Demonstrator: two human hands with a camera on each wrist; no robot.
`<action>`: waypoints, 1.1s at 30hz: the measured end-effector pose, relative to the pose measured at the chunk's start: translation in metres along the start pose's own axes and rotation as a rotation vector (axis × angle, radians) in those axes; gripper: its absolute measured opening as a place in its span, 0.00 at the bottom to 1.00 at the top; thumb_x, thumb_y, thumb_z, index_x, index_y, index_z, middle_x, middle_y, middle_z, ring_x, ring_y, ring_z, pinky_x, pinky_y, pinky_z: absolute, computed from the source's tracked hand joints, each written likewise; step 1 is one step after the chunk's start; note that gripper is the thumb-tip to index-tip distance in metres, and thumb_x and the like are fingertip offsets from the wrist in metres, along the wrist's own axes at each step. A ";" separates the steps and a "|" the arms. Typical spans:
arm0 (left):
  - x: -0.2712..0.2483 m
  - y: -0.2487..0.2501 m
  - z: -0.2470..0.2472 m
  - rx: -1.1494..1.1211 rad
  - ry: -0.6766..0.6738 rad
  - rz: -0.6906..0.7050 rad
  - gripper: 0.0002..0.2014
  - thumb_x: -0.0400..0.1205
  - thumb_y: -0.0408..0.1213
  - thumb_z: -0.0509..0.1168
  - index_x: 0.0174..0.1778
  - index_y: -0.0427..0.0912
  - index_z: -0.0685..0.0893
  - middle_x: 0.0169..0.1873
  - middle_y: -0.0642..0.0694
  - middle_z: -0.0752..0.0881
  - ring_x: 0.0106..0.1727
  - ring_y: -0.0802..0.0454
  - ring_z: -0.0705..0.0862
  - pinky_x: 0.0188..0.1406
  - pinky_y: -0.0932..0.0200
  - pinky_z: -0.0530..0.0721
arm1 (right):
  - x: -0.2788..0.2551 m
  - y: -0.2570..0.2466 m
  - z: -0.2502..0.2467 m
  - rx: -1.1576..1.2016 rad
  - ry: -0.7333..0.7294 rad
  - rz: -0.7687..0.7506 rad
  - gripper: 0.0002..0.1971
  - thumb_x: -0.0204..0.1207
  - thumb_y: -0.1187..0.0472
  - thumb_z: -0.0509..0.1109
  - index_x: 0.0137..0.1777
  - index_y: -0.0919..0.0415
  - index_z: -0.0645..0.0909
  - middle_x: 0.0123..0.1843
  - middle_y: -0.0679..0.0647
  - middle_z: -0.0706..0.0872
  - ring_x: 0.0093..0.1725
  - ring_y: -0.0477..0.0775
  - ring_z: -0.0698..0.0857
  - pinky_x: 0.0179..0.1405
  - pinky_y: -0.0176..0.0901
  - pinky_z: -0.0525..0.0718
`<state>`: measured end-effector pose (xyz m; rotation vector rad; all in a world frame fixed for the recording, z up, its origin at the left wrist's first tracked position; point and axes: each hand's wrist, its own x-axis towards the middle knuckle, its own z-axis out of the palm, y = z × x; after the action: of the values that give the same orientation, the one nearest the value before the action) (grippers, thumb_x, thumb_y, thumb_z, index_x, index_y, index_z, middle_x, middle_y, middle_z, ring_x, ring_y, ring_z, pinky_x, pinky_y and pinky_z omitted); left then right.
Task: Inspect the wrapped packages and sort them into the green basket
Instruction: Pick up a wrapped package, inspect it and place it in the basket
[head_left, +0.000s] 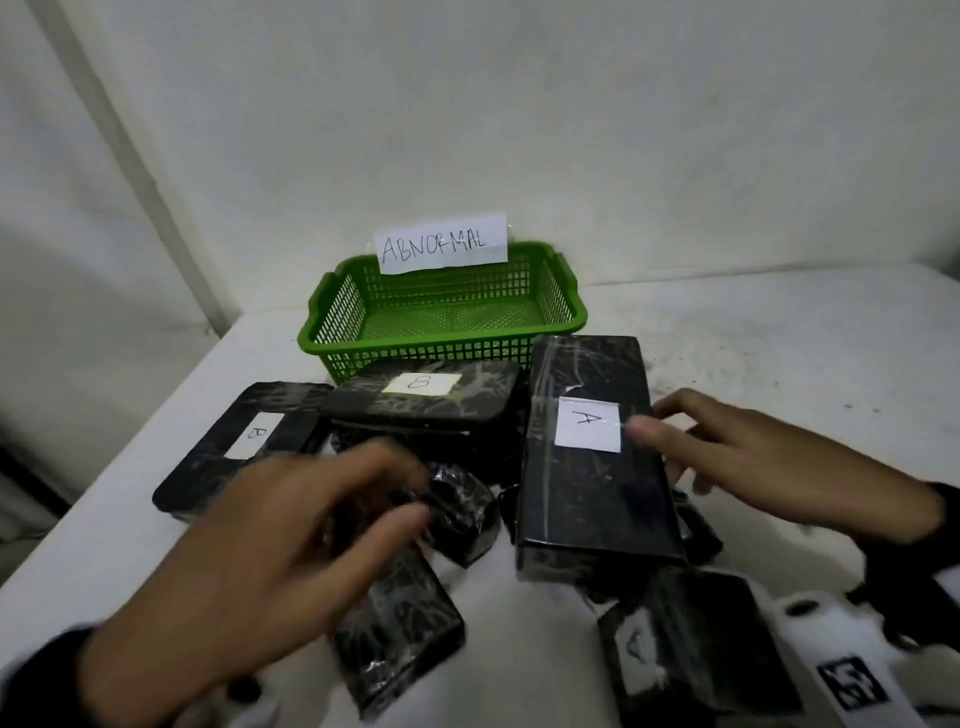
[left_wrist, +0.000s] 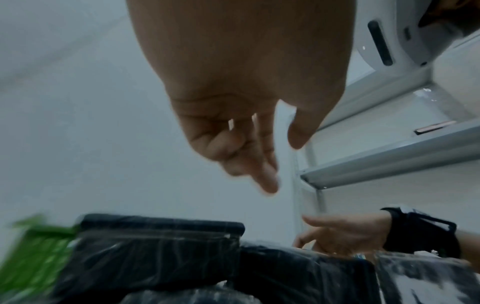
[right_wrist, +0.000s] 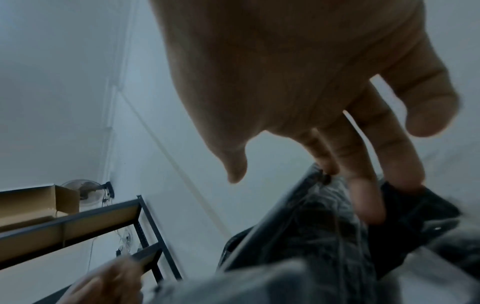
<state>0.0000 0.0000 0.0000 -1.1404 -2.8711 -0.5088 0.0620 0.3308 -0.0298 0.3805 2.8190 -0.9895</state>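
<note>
The wrapped packages (head_left: 592, 452), black and shiny with white labels, lie in a pile on the white table (head_left: 779, 332) just in front of the green basket (head_left: 441, 312), and none is in the basket. The right hand (head_left: 769, 457) hangs over the long package marked A with its fingers (right_wrist: 363, 185) spread apart and holds nothing. The left hand (head_left: 260, 551) hovers over the small packages, farther from the basket, with loose fingers (left_wrist: 267, 176) and holds nothing too.
</note>
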 end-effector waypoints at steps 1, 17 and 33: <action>0.011 0.022 -0.002 -0.052 -0.145 0.066 0.21 0.75 0.73 0.59 0.55 0.64 0.79 0.34 0.68 0.85 0.33 0.73 0.82 0.33 0.73 0.77 | 0.005 -0.002 0.001 -0.006 -0.047 0.016 0.38 0.61 0.17 0.53 0.65 0.38 0.72 0.45 0.38 0.92 0.38 0.32 0.88 0.41 0.38 0.79; 0.066 0.079 0.059 -0.118 -0.395 0.519 0.24 0.73 0.61 0.76 0.62 0.65 0.77 0.55 0.65 0.73 0.52 0.66 0.78 0.46 0.64 0.80 | 0.000 0.013 0.022 0.121 -0.102 -0.023 0.46 0.50 0.22 0.64 0.71 0.40 0.71 0.49 0.45 0.90 0.32 0.41 0.89 0.28 0.35 0.82; 0.073 0.067 0.056 -0.200 -0.567 0.694 0.27 0.76 0.38 0.79 0.71 0.54 0.83 0.75 0.60 0.68 0.74 0.65 0.68 0.73 0.69 0.68 | 0.002 0.011 0.019 0.037 0.017 -0.054 0.36 0.63 0.26 0.70 0.70 0.39 0.73 0.56 0.37 0.83 0.41 0.36 0.84 0.40 0.36 0.77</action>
<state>-0.0023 0.1112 -0.0240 -2.5080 -2.5349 -0.4913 0.0637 0.3276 -0.0513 0.3194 2.8442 -1.0553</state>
